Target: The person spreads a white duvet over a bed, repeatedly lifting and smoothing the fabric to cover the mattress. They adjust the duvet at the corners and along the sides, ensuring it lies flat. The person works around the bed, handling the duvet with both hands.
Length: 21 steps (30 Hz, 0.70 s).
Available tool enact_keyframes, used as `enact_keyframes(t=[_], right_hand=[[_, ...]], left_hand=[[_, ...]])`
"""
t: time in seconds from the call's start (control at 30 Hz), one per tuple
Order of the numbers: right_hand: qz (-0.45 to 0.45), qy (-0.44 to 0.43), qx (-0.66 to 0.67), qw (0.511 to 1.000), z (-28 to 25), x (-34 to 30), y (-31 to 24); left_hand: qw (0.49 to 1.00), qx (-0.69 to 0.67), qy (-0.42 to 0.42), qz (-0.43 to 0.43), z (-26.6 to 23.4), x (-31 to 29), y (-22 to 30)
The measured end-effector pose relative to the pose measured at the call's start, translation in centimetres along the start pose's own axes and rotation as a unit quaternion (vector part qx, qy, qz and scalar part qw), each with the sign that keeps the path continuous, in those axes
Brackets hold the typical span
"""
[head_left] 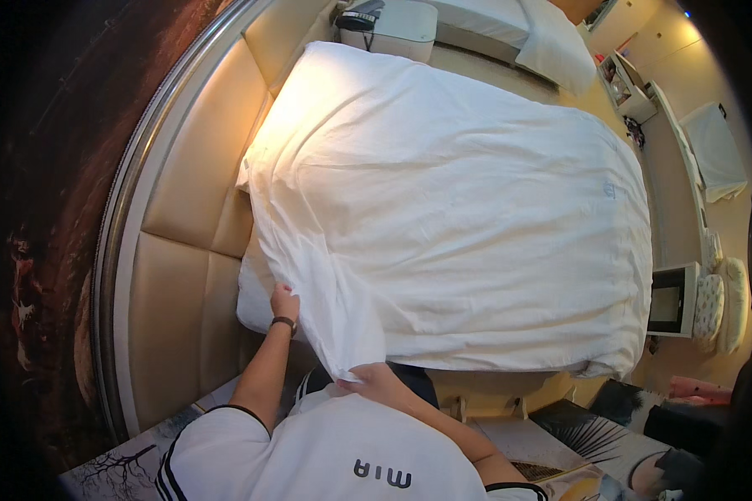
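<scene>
A wrinkled white duvet [468,217] spreads over the bed, its near left corner pulled up toward me. My left hand [285,302], with a dark band at the wrist, is closed on the duvet's edge on the headboard side. Close to my body, my right hand [376,386] grips the gathered corner, its fingers partly hidden by the cloth. Between the two hands the fabric hangs in folds. Below my left hand a bit of the white mattress [255,296] shows at the bed's corner.
A padded beige headboard [188,192] runs along the left. Past the bed stand a white nightstand [401,29] with a dark telephone [359,18], and another white bed [485,21]. At right is a small white cabinet [685,301] beside stacked pillows [731,305].
</scene>
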State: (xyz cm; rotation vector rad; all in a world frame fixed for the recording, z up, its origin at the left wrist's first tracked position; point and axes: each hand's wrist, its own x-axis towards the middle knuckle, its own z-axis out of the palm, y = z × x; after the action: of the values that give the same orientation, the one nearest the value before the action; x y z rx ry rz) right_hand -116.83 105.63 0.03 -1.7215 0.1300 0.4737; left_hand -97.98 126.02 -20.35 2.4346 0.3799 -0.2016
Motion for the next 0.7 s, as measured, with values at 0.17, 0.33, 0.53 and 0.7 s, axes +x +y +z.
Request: enact_keyframes(t=[0.17,0.33,0.53,0.7], right_hand=[[0.032,-0.047,0.034,0.998,-1.6,-1.2,-1.0],[-0.093,0.008,0.063,0.994,-3.3,-2.5,1.3],[-0.097,0.132,-0.003,0.986,-7.7,-6.9,4.3],[0.047,0.188,0.156,0.969,-12.6,-11.5,8.0]], left_hand=[[0.958,0.177,-0.217,-0.069,1.5,-1.2,3.2],[0.939,0.175,-0.295,-0.03,2.1,-3.0,6.4],[0.996,0.064,-0.069,0.008,0.4,-1.1,7.2],[0.97,-0.234,0.016,0.056,-0.4,-1.3,16.7]])
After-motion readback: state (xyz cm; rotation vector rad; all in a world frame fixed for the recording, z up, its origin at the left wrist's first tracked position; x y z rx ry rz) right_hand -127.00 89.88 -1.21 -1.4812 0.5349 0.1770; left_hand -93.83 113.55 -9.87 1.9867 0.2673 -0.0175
